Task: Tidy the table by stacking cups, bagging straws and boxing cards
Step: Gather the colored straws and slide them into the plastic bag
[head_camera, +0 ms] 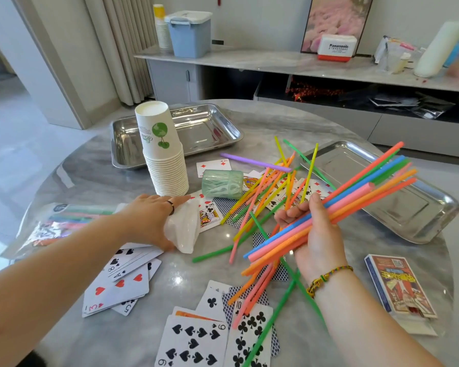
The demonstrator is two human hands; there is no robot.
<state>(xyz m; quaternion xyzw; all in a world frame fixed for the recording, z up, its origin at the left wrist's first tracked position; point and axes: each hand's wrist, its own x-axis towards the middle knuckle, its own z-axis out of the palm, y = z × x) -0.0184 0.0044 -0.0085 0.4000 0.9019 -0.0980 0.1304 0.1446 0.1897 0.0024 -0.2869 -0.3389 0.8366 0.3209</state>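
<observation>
Head view. Right hand (316, 234), centre right, fingers curled tight round straw bundle (361, 194), lifted off table. Left hand (151, 215), centre left, grasps mouth of plastic bag (183, 231). Cup stack (166, 165) upper centre; loose cards (117, 282) along bottom; card box (400, 284) lower right.

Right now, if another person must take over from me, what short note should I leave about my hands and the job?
Left hand holds the white plastic bag down on the table.
Right hand grips a bundle of straws above the table.
Done: the cup stack stands upside down.
Left: put the bundle in the bag, gather the loose straws lying over the cards, then collect the scattered playing cards into the card box by the right wrist.
</observation>
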